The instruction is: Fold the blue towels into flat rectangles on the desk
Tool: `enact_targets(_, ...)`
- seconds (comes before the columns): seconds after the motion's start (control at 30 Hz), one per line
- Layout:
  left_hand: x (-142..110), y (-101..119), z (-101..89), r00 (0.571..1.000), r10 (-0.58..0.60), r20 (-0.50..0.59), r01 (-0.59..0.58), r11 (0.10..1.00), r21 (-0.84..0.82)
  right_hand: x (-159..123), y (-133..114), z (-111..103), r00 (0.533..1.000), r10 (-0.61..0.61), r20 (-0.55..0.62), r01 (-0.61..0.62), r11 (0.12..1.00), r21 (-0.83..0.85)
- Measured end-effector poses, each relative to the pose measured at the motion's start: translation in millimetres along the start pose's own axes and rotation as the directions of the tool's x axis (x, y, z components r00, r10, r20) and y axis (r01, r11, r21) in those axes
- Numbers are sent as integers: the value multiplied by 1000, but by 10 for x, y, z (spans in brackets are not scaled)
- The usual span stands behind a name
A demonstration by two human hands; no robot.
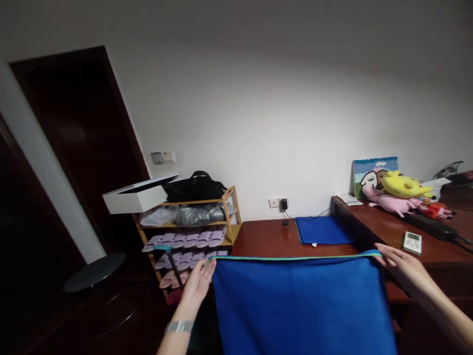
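Note:
A blue cloth (pixel 303 305) with a green-edged hem hangs stretched out in front of me. My left hand (pixel 202 278) pinches its upper left corner, and a grey band circles that wrist. At the upper right corner, my right hand (pixel 397 261) grips the cloth between thumb and fingers. The top edge runs nearly straight between both hands, while the lower part drops out of the frame. Behind it, a folded blue cloth (pixel 323 230) with a similar green edge and a small white tag lies flat on the brown desk (pixel 258 239).
A wooden shoe rack (pixel 231 231) with several purple slippers stands left, topped by a black bag (pixel 194 187) and a white box (pixel 135 199). A round stool (pixel 95 272) is farther left. Plush toys (pixel 402 185) and a remote (pixel 412 242) lie on the raised surface at right.

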State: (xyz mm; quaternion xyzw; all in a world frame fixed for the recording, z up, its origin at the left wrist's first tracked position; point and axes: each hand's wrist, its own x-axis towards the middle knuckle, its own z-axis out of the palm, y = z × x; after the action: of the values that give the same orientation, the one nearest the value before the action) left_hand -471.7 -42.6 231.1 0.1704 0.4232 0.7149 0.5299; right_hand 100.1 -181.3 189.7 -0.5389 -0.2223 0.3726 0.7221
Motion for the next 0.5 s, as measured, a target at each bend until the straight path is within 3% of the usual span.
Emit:
enact_targets(0.07, 205, -23, 283, 999, -31, 35, 30, 999, 24, 318, -28, 221, 1000, -1, 32, 0, 999, 32)
enact_targets(0.13, 394, 68, 673, 997, -1, 79, -1, 1000, 19, 629, -214, 508, 998, -53, 44, 51, 998, 39)
enact_targets(0.23, 628, 347, 1288, 984, 104, 144, -103, 995, -12, 1004, -698, 925, 978, -192, 79, 193, 981, -12)
enact_targets(0.3, 742, 548, 1582, 968, 179, 174, -176, 984, -35, 1180, -1029, 1104, 962, -260, 86, 261, 965, 2)
enact_targets(0.4, 850, 733, 1706, 946, 245, 211, -238, 970, -57, 1330, -1318, 1144, 947, -314, 73, 311, 949, 58)
enact_targets(0.5, 900, 670, 1480, 944, 240, 227, -237, 971, -39, 1339, -1213, 944, 926, -367, 86, 363, 930, 54)
